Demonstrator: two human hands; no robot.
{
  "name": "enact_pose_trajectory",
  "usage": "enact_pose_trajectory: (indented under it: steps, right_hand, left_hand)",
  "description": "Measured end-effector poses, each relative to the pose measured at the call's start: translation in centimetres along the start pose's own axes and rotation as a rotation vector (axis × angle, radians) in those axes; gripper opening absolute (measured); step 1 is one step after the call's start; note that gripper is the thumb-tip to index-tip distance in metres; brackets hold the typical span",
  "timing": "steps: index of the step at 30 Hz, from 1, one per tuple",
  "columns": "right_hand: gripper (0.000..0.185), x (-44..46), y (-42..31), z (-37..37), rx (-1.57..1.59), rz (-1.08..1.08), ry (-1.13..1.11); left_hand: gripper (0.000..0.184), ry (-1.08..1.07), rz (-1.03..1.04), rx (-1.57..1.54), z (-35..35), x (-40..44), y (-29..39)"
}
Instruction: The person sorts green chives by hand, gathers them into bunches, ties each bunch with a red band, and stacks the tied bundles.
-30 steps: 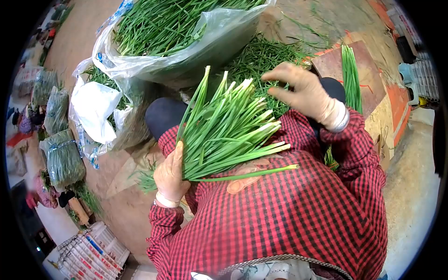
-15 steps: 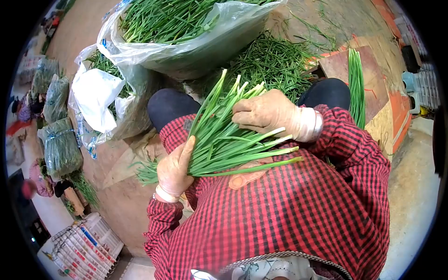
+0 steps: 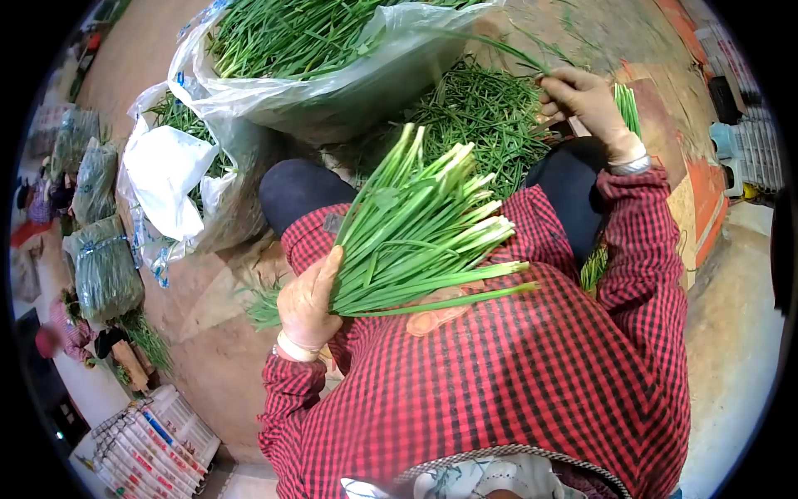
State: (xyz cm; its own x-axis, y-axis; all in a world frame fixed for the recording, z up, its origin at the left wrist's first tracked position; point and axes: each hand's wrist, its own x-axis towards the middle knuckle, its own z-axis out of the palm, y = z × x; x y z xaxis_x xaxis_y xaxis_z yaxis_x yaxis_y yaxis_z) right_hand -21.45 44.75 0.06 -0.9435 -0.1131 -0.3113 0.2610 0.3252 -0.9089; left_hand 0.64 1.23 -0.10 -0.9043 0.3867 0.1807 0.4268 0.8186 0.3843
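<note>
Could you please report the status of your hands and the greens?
Left hand gripping fanned bunch of long, pale-ended green stalks. Right hand off to the right, pinching a thin green blade. Nothing visibly blocking the bunch.

Packing workshop for fresh greens, by the look of it.
In front of you, a big clear plastic bag [image 3: 324, 116] brims with long green stalks [image 3: 291, 37]; a smaller bag [image 3: 237, 208] sits beside it, and a heap of loose greens [image 3: 478, 108] is spread on the worn brown floor [image 3: 204, 349]. Left of you: plastic-wrapped bundles [image 3: 104, 270] in a row, tied across the middle on the nearest, then white slatted crates [image 3: 154, 453] with red markings. Right of you: a reddish board [image 3: 661, 125] bearing a neat bunch of stalks [image 3: 628, 108], and paler crates [image 3: 752, 137] further off (lettering there too small to read).
</note>
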Motion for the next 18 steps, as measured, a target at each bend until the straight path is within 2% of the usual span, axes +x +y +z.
enact_pose_trajectory:
  steps: [1,2,3,6,7,9,10,12,13,16,17,18]
  right_hand:
    - [0.049,0.1,0.8,-0.1,-0.373,-0.086,0.044]
    - [0.057,-0.1,1.8,0.5,-0.601,-0.359,0.101]
    - [0.061,-1.0,1.0,1.8,-0.709,-0.486,0.130]
    - [0.075,-5.1,-3.8,7.4,-0.623,-0.680,-0.152]
    - [0.068,-5.5,-3.6,9.3,-0.637,-0.874,-0.141]
    - [0.050,-7.1,-5.3,11.3,-0.955,-0.747,-0.334]
    - [0.050,-6.7,-4.9,11.3,-0.954,-0.748,-0.331]
    - [0.030,-5.5,-3.0,11.5,-0.848,-0.711,-0.364]
    - [0.018,-5.5,-2.6,11.3,-0.487,-0.729,-0.275]
    - [0.019,-4.8,-2.0,10.0,-0.221,-0.516,-0.186]
    - [0.021,-3.9,-2.0,9.3,-0.407,-0.489,-0.038]
    - [0.020,-3.5,-2.3,9.1,-0.534,-0.554,-0.042]
  left_hand:
    - [0.083,0.000,0.006,0.001,0.0,-0.1,0.0]
    - [0.084,-0.030,-0.013,0.007,0.0,-0.1,0.0]
    - [0.084,-0.060,-0.035,0.011,0.0,-0.1,0.1]
    - [0.081,-0.083,-0.053,0.007,0.0,0.3,0.5]
    - [0.077,-0.104,-0.066,-0.003,-0.1,0.5,0.7]
    - [0.079,-0.118,-0.053,0.003,-0.3,0.6,0.8]
    - [0.081,-0.130,-0.045,0.007,-0.4,0.7,0.9]
    - [0.082,-0.147,-0.035,0.021,-0.7,0.8,0.8]
    - [0.084,-0.158,-0.045,0.033,-0.8,0.4,0.9]
    - [0.086,-0.143,-0.018,0.073,-1.0,0.3,0.7]
    - [0.086,-0.144,-0.019,0.068,-1.0,0.4,0.7]
    - [0.087,-0.161,-0.007,0.082,-1.2,0.6,0.8]
